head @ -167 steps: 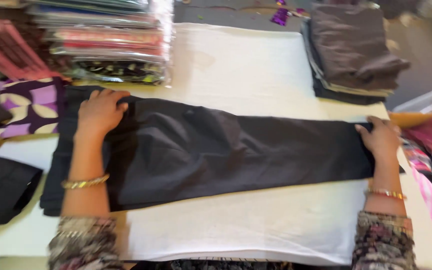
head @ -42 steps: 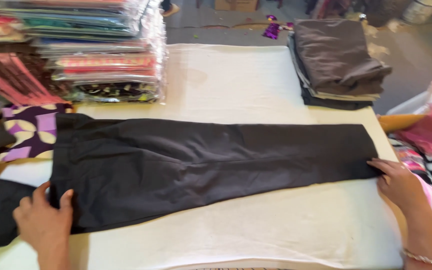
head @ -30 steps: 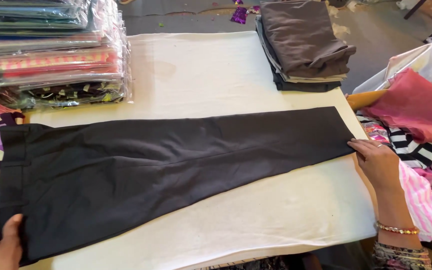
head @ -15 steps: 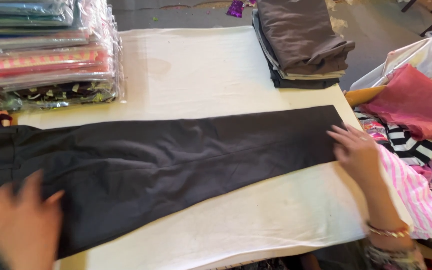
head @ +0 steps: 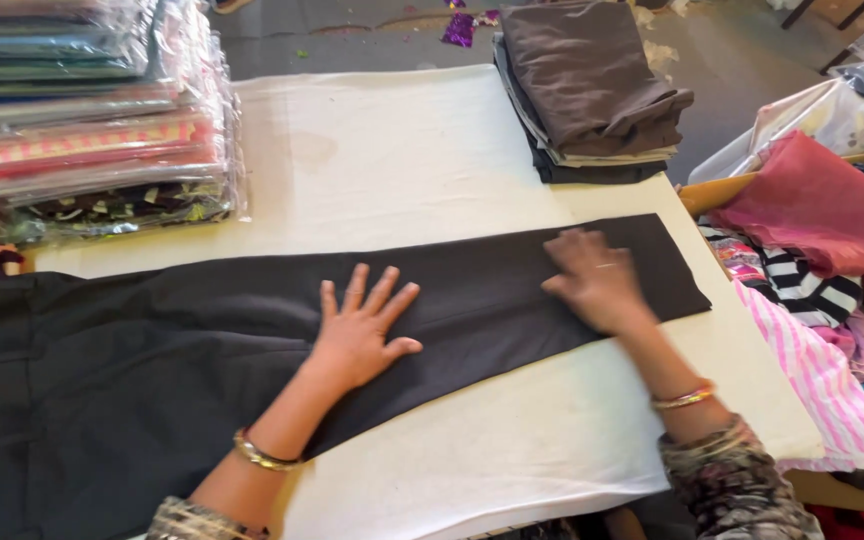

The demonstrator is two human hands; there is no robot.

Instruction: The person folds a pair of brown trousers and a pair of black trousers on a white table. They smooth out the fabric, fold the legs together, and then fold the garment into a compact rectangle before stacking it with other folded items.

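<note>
Both hands flat, open: left hand (head: 360,332), right hand (head: 595,280) on black trousers (head: 182,350), waistband cut off at frame edge

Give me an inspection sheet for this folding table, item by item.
Surface: table under a white cloth, faint stain near the middle.
Job's things: black trousers laid flat lengthwise.
Clutter: stack of bagged fabrics; pile of folded brown clothes; heap of mixed clothes off the right edge.
Hands: left hand flat on the trousers, fingers spread; right hand pressing the leg end.
Cables: nothing seen.
Surroundings: grey floor with scraps.
</note>
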